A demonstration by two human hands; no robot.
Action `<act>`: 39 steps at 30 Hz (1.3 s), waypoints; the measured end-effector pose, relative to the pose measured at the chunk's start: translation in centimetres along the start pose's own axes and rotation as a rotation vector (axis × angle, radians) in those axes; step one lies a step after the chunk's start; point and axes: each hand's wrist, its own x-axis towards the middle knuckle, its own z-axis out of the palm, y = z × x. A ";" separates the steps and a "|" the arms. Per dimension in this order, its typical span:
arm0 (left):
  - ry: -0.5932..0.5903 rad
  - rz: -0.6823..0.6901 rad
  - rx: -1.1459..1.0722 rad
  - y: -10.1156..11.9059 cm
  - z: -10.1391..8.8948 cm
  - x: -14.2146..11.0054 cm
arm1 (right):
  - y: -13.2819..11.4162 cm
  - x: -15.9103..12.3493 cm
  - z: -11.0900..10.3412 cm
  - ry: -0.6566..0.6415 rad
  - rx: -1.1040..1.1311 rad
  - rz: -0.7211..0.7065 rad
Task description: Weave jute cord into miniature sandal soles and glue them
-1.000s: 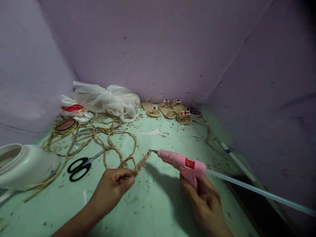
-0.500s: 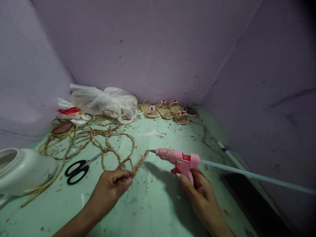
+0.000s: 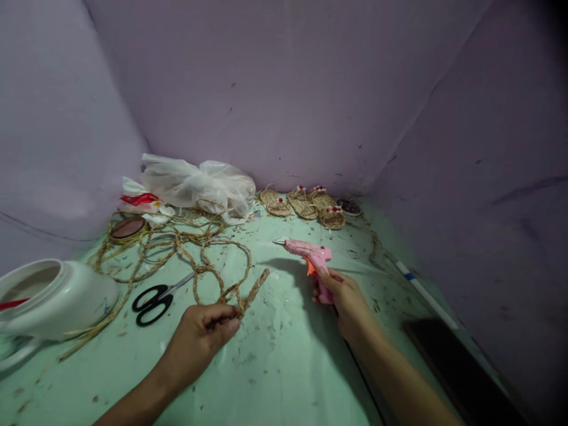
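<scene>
Clock hub: left fingertips; 12 is straight ahead. The left hand [image 3: 202, 340] is closed in a thumb-and-finger pinch on the braided rope [image 3: 256, 287], short of its doubled end, which projects toward 1 o'clock. Loose loops spread from 10 to 12. The right hand [image 3: 350, 299] is wrapped around the handle of the pink glue gun [image 3: 306, 248] at 2 o'clock — nozzle toward 9, apart from the rope end.

Handling, as judged: the rope is likely light, flexible and rough, with good grip; the doubled end appears stiffer. Pinch behind the end, off any glue. The gun is probably light and rigid; hold by the handle only — the metal nozzle may be hot.

The pale green surface [image 3: 266, 378] is stained and littered with scraps. Black-handled scissors [image 3: 157, 302] and a white pot [image 3: 84, 299] lie toward 9, a clear plastic bag [image 3: 226, 183] between 11 and 12, small woven sandals [image 3: 302, 206] at 1. Dim lilac walls [image 3: 275, 89] enclose the surface.
</scene>
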 end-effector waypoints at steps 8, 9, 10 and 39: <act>-0.093 -0.075 0.019 1.3 0.0 -0.7 | -0.6 0.1 -0.9 0.028 -0.372 -0.185; -0.116 -0.077 0.034 1.5 0.0 -1.0 | -0.9 -0.2 -1.3 0.061 -0.416 -0.235; -0.139 -0.073 0.046 1.8 0.0 -1.4 | -1.2 -0.4 -1.6 0.096 -0.450 -0.283; -0.510 -0.224 0.268 0.5 -3.4 -1.0 | -2.0 -4.1 -0.3 -0.715 -1.259 -0.773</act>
